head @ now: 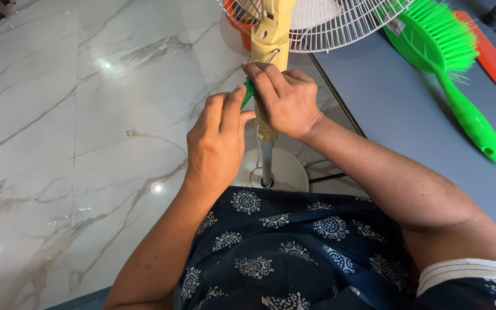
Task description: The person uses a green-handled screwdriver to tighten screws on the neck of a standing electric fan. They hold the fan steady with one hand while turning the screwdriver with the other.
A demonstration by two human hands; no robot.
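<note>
Pinched between thumb and fingers of the left hand [218, 140], a slim green tool [249, 92], only its upper end showing above the knuckles, tilted toward the yellow neck of the fan [271, 40]; probably a screwdriver, though too much is covered to be sure; held low on the shaft, seemingly for steadiness and fine aim; curled down over the tool's tip, the right hand [285, 97], fingers closed against both the green shaft and the yellow neck, likely bracing the neck and guiding the point to a fixing there; whether anything small sits under those fingertips cannot be told; just above the right hand, a bent grey wire clip [272, 56] on the neck; higher still, the white wire guard [328, 23] with a bit of orange blade behind it, cut off by the top edge; below the hands, a grey metal pole [267, 163] dropping into the round white base [288, 166], standing on the marble floor [58, 115]; to the right, a grey table [409, 115] carrying a green hand brush [454, 69] and a red comb [492, 57], both well apart from the work and untouched; nearest the camera, dark blue printed cloth [294, 241] across the lap
</note>
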